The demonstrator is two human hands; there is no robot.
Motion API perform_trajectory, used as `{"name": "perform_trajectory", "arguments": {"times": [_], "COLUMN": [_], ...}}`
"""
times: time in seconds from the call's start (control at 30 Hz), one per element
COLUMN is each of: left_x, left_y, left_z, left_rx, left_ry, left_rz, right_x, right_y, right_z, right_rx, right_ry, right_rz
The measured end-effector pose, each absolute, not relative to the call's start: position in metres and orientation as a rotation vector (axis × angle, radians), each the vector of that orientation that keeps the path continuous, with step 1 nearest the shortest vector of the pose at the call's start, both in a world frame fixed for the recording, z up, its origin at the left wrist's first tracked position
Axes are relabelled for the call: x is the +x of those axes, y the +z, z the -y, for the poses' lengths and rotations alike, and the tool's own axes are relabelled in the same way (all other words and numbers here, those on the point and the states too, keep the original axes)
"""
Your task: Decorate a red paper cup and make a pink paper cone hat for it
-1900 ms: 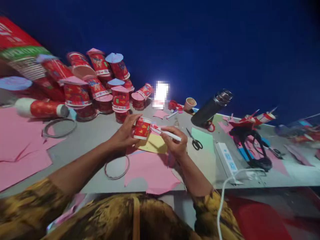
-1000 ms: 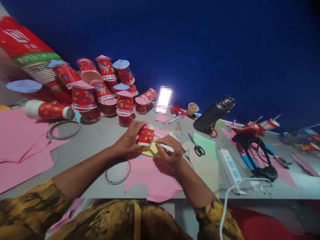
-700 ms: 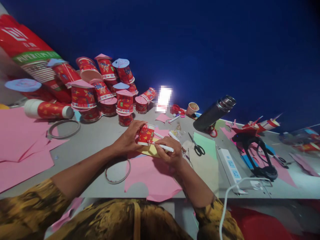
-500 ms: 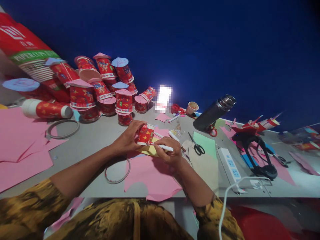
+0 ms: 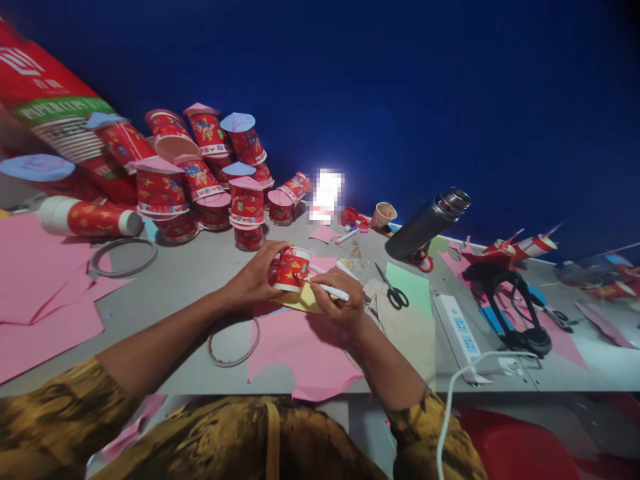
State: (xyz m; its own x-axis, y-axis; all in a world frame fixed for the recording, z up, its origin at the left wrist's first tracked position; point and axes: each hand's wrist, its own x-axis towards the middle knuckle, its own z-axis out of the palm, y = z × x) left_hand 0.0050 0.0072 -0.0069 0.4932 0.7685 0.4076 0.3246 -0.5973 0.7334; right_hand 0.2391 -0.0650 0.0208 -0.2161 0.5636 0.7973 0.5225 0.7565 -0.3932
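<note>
My left hand (image 5: 257, 275) grips a red paper cup (image 5: 291, 270) with a white rim and yellow pattern, fingers on its left side and top. A white marker (image 5: 334, 291) is pinched in my right hand (image 5: 343, 300), its tip at the cup's right side. Yellow paper (image 5: 305, 300) lies under the cup, over a pink sheet (image 5: 305, 347) with curved cut-outs. More white markers (image 5: 345, 268) lie just behind my right hand. Black scissors (image 5: 395, 293) rest to its right.
Decorated red cups (image 5: 247, 203) are stacked at the back left, near a cup bag (image 5: 55, 100). A dark flask (image 5: 425, 223), a power strip (image 5: 460, 340), a black headband-like frame (image 5: 515, 310) and a white cable (image 5: 447, 413) are on the right. Two grey rings (image 5: 125, 273) lie left.
The cup has turned slightly in my left hand, and the marker tip has moved a little up and right along it. The whole view has shifted slightly.
</note>
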Motion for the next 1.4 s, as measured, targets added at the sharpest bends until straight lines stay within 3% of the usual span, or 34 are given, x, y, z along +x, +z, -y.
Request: {"name": "perform_trajectory", "arguments": {"times": [0.37, 1.03, 1.4], "left_x": [-0.001, 0.003, 0.001], "left_y": [-0.009, -0.006, -0.009], "left_z": [-0.011, -0.011, -0.011], "left_rx": [1.813, 1.948, 1.826], "left_ry": [0.939, 0.978, 0.954], "left_rz": [-0.837, -0.912, -0.916], "right_x": [0.245, 0.238, 0.248], "right_y": [0.029, 0.027, 0.024], "right_z": [0.064, 0.070, 0.066], "right_rx": [-0.889, -0.718, -0.868], "right_ry": [0.064, 0.125, 0.084], "right_rz": [1.773, 1.877, 1.910]}}
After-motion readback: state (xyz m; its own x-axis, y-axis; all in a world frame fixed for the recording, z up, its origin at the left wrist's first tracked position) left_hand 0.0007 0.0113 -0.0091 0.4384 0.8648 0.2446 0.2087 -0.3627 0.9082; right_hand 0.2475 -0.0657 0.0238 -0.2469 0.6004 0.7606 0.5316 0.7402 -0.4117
